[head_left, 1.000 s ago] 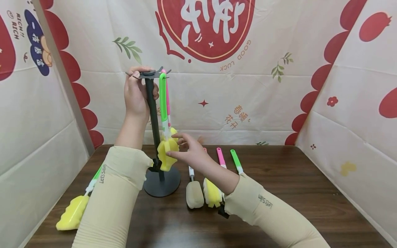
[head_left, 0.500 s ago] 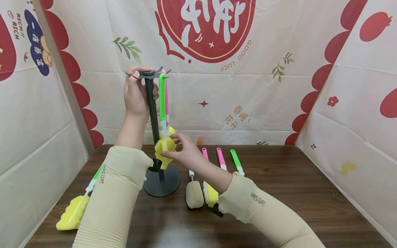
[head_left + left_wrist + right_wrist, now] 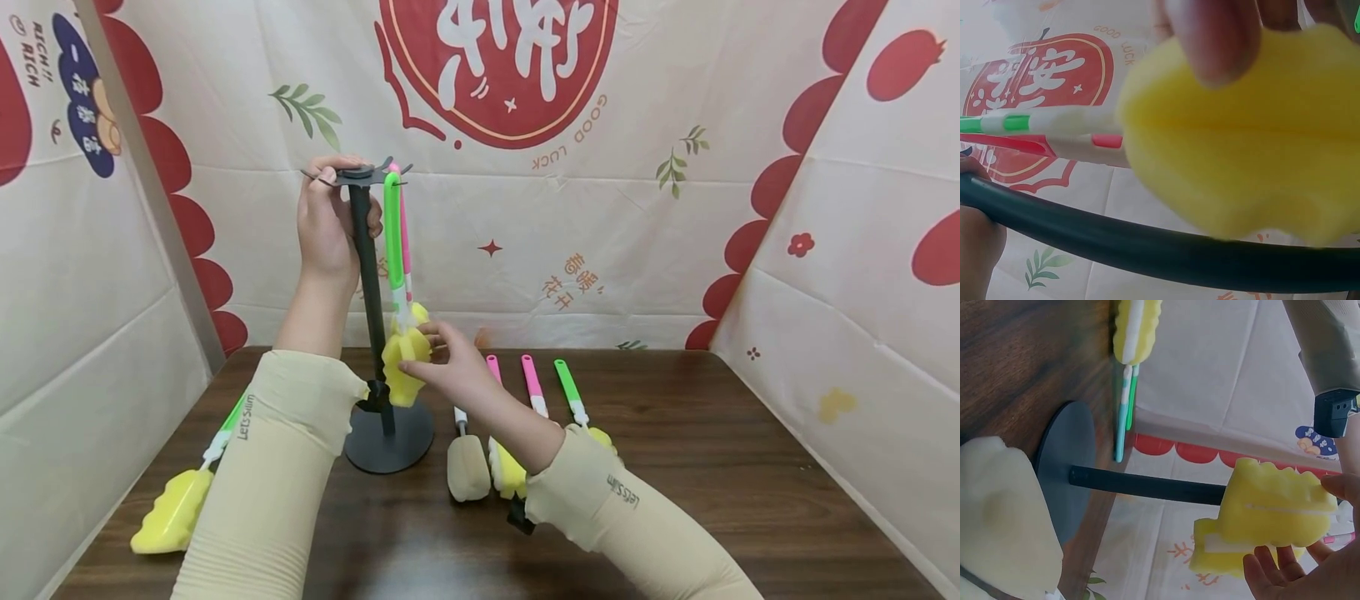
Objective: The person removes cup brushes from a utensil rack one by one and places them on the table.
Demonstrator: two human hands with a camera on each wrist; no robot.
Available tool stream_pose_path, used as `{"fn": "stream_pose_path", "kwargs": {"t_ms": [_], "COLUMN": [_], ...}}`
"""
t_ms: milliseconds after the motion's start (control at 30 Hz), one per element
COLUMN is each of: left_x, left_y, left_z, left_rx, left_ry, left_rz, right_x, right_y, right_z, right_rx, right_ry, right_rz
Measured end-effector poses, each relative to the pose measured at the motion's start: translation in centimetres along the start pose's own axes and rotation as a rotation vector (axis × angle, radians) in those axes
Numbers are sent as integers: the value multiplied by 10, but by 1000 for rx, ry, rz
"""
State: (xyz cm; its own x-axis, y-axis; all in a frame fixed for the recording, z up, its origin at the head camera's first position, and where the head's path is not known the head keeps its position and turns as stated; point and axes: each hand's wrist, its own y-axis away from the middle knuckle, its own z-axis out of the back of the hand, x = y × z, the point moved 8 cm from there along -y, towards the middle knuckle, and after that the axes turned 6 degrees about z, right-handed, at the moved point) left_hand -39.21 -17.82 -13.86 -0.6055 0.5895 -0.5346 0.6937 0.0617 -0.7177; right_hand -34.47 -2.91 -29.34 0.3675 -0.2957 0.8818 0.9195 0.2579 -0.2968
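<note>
My left hand [image 3: 327, 225] grips the top of a black hook stand [image 3: 368, 275], thumb on the hook plate and fingers behind the pole. From a right-hand hook hangs a sponge cup brush with a green handle [image 3: 393, 233]. Close behind it hangs another with a pink handle [image 3: 406, 237] and a yellow head. My right hand [image 3: 461, 364] holds the green-handled brush's yellow sponge head [image 3: 406, 371] between thumb and fingers. This sponge [image 3: 1241, 162] fills much of the left wrist view. In the right wrist view both yellow heads overlap beside the pole.
Right of the stand's round base [image 3: 390, 442] lie a beige sponge brush [image 3: 468, 468] and several more with pink and green handles [image 3: 567, 382], partly under my right forearm. A yellow sponge brush [image 3: 174, 510] lies at the table's left. Printed cloth surrounds the wooden table [image 3: 697, 500].
The hanging green-handled brush's head swung slightly left, then back right, with my right hand on it. My right forearm has shifted a little left. My left hand stays at the stand's top.
</note>
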Motion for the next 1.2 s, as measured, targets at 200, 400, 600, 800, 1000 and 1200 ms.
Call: {"fn": "stream_pose_path", "kwargs": {"t_ms": [200, 400, 600, 800, 1000, 1200], "left_x": [0, 0, 0, -1, 0, 0], "left_y": [0, -1, 0, 0, 0, 0], "left_z": [0, 1, 0, 2, 3, 2], "left_rx": [-4, -14, 13, 4, -6, 4], "left_ry": [15, 33, -3, -11, 13, 10], "left_rz": [12, 27, -11, -13, 3, -20], "right_x": [0, -2, 1, -3, -2, 2], "right_y": [6, 12, 18, 18, 19, 21], "right_z": [3, 3, 6, 9, 11, 14], "right_rx": [-25, -38, -47, -64, -64, -73], "right_ry": [-11, -77, -148, -126, -130, -120], "right_rz": [-3, -31, -32, -27, -13, -8]}}
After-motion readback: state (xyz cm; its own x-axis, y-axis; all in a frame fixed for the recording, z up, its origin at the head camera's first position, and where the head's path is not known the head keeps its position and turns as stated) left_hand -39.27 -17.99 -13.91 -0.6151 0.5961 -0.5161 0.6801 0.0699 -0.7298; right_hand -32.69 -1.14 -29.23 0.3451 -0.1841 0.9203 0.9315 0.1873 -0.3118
